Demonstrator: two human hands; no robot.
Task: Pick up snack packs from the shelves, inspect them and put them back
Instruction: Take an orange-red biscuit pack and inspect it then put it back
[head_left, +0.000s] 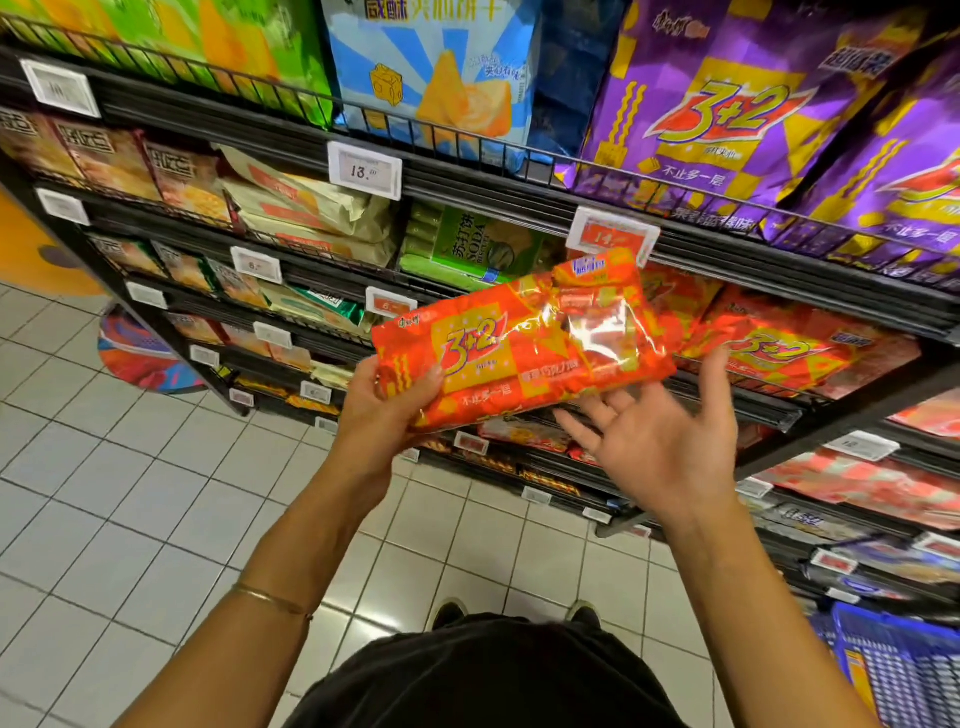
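We hold one glossy orange-red plastic snack pack with a yellow "3+2" panel in front of the black wire shelves, off any shelf. Its long axis runs from about 8 o'clock to 2 o'clock, low end towards us on the left, high end tilted up towards the shelf it seems to belong to.

Our left hand grasps the low end, thumb over the printed face and fingers curled beneath. Our right hand is released, palm up, fingers spread, thumb up. It sits at about 5 o'clock from the pack's middle, just under the lower edge; we cannot tell whether its fingertips touch the wrapper. So the left hand carries the pack and the right is the nearer one to the shelf gap.

The matching orange-red packs on the shelf lie at about 3 o'clock from the held pack; we count at least two faces there, more being blurred. On the shelf above, at 12 to 2 o'clock, we count two large purple "3+2" bags, one blue-and-white cracker bag and one green bag. One green soda-biscuit pack shows just behind the held pack.

We judge inspection is under way; returning it means swinging the high end towards 3 o'clock.
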